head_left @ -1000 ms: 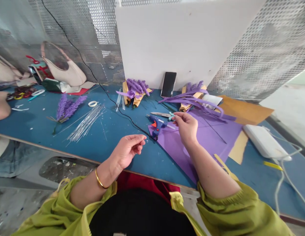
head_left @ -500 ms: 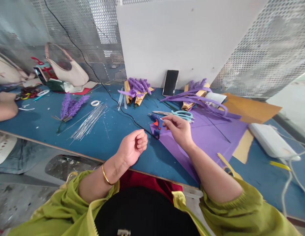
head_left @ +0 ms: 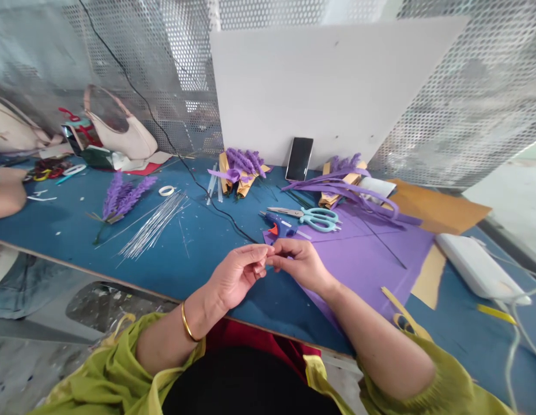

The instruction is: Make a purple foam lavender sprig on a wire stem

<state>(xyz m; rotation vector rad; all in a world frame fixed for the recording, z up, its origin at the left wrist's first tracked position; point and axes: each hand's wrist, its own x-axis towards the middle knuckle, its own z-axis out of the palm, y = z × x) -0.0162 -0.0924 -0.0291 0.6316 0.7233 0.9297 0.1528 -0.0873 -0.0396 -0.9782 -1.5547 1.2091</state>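
Note:
My left hand and my right hand meet fingertip to fingertip above the front of the blue table. Both are closed in a pinch; whatever lies between the fingertips is too small to make out. Just beyond them rests a blue glue gun with an orange trigger, its handle partly hidden by my right hand. Light-blue-handled scissors lie behind it. Under my right wrist spreads a purple sheet. Left of my hands is a bundle of thin wires.
Purple flower bunches stand at the back, beside a phone. More purple flowers lie left, near a tape roll. Purple strips and a white power bank are right. A black cord crosses the table. Another person's arm shows far left.
My right hand has come down and left, away from the glue gun and scissors, to meet my left hand. The left hand has shifted slightly right. The view has tilted up a little.

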